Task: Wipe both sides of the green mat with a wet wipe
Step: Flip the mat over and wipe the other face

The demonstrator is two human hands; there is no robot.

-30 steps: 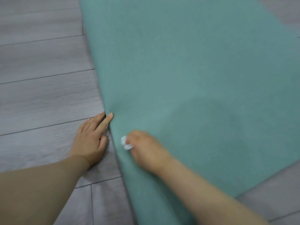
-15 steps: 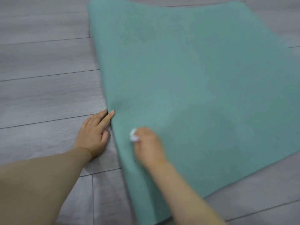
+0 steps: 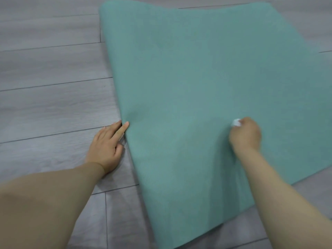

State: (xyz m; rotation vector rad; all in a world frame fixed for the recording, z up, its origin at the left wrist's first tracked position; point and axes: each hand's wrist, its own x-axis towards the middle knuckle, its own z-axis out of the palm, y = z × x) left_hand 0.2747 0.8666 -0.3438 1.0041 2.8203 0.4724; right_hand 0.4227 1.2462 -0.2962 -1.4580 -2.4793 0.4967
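The green mat (image 3: 188, 87) lies spread out on the gray wood floor (image 3: 50, 65), running from the middle up toward 12 o'clock. The right hand (image 3: 245, 136) sits on the mat at about 3 o'clock, fingers curled tight around a balled-up white wet wipe (image 3: 236, 122). The left hand (image 3: 106, 146) lies flat on the floor at about 8 o'clock, fingers straight, fingertips touching the mat's left edge.

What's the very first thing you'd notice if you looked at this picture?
The big green mat jumps out first, spread across the gray wooden floor and filling most of the view. Next is the right hand on the mat, gripping a small white wet wipe. The left hand lies flat on the floor at the mat's left edge, with a fingertip touching that edge.
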